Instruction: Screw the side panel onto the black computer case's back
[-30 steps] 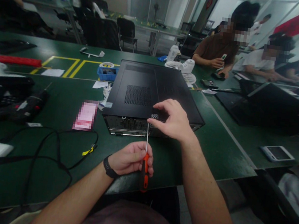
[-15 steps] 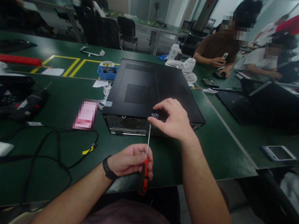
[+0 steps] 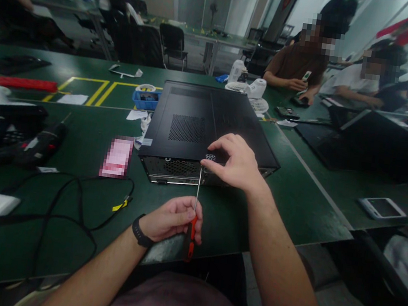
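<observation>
A black computer case (image 3: 232,111) lies flat on the green table, its vented rear panel turned toward me. My left hand (image 3: 176,215), with a black wristband, is closed around the red and black handle of a screwdriver (image 3: 198,192). The metal shaft points away from me, and its tip is at the upper edge of the rear panel; exact contact is too small to tell. My right hand (image 3: 234,163) rests on the case's near edge, thumb and fingers apart with nothing between them. Its thumb lies just above the screwdriver tip.
Left of the case are a pink pixelated item (image 3: 117,156), black cables (image 3: 76,206) and a power drill (image 3: 46,139). A blue bin (image 3: 146,101) and white fans (image 3: 258,97) sit behind. On the right lies a phone-like device (image 3: 382,208). Co-workers sit at the far right.
My left hand and the screwdriver have shifted slightly left, and the tip sits a little further left along the case edge. My right hand is almost unmoved.
</observation>
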